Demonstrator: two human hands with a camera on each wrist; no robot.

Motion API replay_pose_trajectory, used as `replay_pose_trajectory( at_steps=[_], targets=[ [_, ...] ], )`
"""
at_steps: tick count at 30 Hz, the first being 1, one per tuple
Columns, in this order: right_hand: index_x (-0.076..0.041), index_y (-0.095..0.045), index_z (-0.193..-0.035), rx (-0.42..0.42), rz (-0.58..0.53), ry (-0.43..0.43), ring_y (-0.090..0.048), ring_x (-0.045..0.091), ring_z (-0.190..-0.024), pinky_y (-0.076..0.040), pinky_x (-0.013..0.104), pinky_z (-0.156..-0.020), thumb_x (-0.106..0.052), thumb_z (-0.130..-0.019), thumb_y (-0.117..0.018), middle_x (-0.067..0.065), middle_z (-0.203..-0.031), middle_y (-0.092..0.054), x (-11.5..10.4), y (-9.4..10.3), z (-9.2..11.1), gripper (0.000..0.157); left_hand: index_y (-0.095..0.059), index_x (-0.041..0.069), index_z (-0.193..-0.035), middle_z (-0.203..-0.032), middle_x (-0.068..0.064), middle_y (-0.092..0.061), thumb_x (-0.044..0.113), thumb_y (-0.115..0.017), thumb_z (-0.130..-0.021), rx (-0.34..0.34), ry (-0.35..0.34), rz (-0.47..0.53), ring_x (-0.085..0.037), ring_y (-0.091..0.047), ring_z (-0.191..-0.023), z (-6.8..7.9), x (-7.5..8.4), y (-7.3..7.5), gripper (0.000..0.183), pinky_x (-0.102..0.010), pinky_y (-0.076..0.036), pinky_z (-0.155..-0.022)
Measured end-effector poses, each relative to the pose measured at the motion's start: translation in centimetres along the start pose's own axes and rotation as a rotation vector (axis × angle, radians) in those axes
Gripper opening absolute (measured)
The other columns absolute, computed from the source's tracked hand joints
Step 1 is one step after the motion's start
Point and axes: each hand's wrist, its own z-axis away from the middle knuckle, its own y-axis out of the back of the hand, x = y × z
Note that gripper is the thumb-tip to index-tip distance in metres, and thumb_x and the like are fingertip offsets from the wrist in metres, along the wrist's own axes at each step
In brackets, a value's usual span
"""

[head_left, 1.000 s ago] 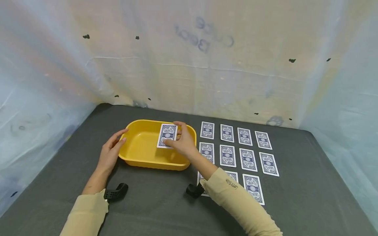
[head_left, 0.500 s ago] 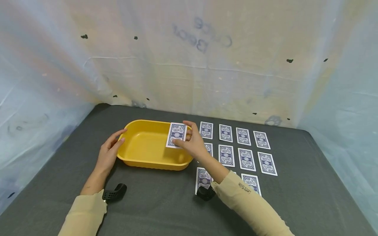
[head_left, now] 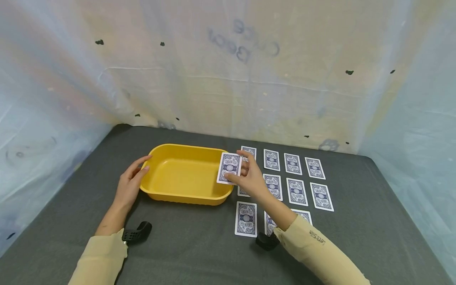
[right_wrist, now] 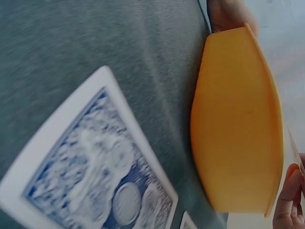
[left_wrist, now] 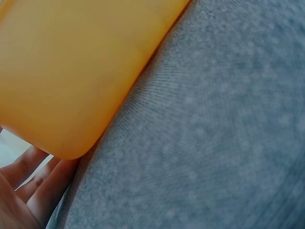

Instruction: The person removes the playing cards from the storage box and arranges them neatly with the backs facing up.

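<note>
My right hand [head_left: 252, 178] pinches a playing card [head_left: 230, 168], its blue patterned back up, above the right end of a yellow tray [head_left: 189, 199]. In the right wrist view the fingers [right_wrist: 288, 195] hold the card's thin edge beside the tray rim. My left hand [head_left: 129, 183] touches the tray's left end with fairly straight fingers; in the left wrist view these fingers [left_wrist: 43, 186] lie against the outer wall. Right of the tray, several cards lie back up in rows, among them a near-left card [head_left: 246, 219]. The right hand and forearm cover parts of some cards.
A dark grey cloth [head_left: 185, 241] covers the table. Pale plastic sheeting [head_left: 228, 99] hangs behind it and at both sides. The far-right card [head_left: 315, 168] lies near the back edge. A black wrist strap [head_left: 138, 233] sits on the left wrist.
My right hand has carried the card to the right, from over the tray's inside to its right rim. My left hand stays at the tray's left end.
</note>
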Motion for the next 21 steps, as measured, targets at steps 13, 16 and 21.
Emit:
replay_pose_trajectory(
  at_steps=[13,16,21],
  targets=[
    [-0.01,-0.037,-0.141,0.032,0.135,0.007,-0.026,0.007,-0.053,-0.031,0.02,-0.05,-0.003,-0.077,-0.076,0.001,-0.068,-0.031,1.2,2.2,1.3,0.075,-0.046,0.023,-0.143,-0.126,-0.008,-0.049,0.042,-0.041,-0.101,0.002,0.003,0.001,-0.016,-0.044,-0.094,-0.1,0.0,-0.1,0.046,-0.017,-0.038,-0.076],
    [-0.011,-0.036,-0.141,0.026,0.162,0.012,-0.024,0.007,-0.052,-0.029,0.02,-0.05,-0.006,-0.078,-0.076,-0.001,-0.065,-0.026,1.3,2.7,1.5,0.075,-0.046,0.024,-0.143,-0.128,-0.007,-0.048,0.043,-0.041,-0.101,0.003,0.001,0.001,-0.016,-0.044,-0.095,-0.2,0.0,-0.1,0.046,-0.018,-0.037,-0.077],
    [-0.011,-0.034,-0.143,0.023,0.207,0.005,-0.025,0.008,-0.053,-0.03,0.02,-0.051,-0.008,-0.078,-0.076,-0.001,-0.066,-0.028,1.4,3.5,2.0,0.077,-0.046,0.024,-0.143,-0.126,-0.006,-0.048,0.043,-0.041,-0.101,0.0,0.0,0.005,-0.016,-0.044,-0.095,-0.1,0.0,-0.1,0.046,-0.018,-0.037,-0.077]
  ],
)
